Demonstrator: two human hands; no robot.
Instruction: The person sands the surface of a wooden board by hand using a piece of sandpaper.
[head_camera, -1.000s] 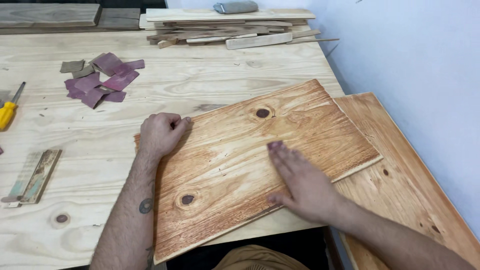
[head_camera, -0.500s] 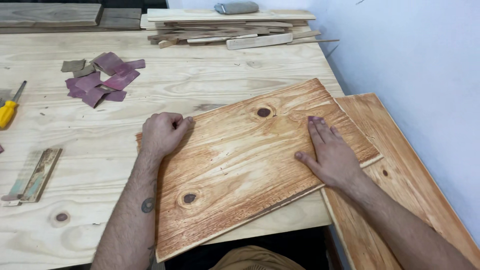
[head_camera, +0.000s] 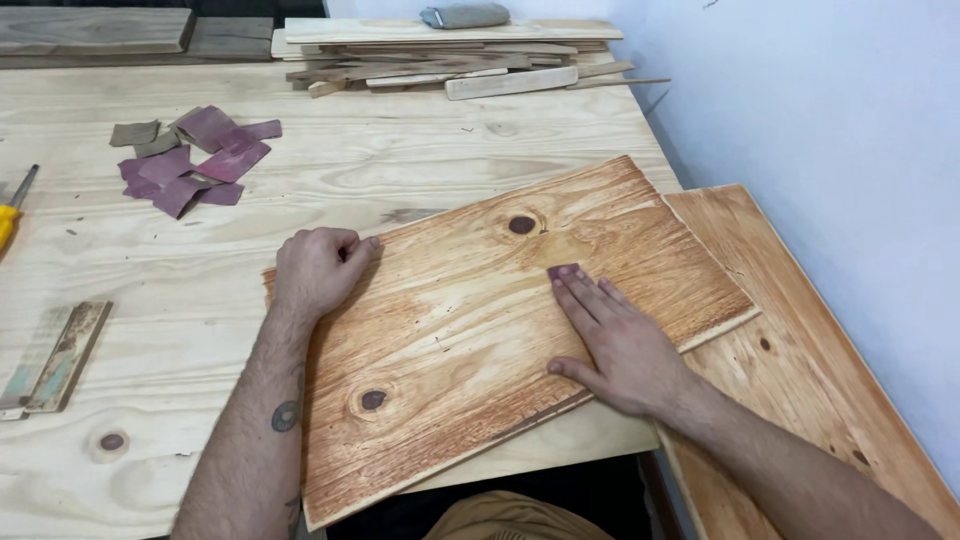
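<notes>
On the pale plywood bench (head_camera: 420, 150) lies an orange-stained board (head_camera: 470, 330), set at a slant, its near corner overhanging the bench edge. Grain runs lengthwise; two dark knots show, one near the far edge, one near the left forearm. A second stained board (head_camera: 800, 350) lies under its right end, beside the white wall (head_camera: 830, 110). Scrap wood strips (head_camera: 450, 60) are stacked at the far edge. Left hand (head_camera: 318, 270): a loose fist, fingers curled together, resting on the board's left corner. Right hand (head_camera: 612, 335): flat, palm down, fingers straight and close together, pressing a small purple sandpaper piece (head_camera: 562, 271) under the fingertips against the board's middle. More sandpaper pieces (head_camera: 195, 160) lie scattered far left; a small block (head_camera: 55, 355) and a yellow-handled tool (head_camera: 8, 222) lie at the left edge.
</notes>
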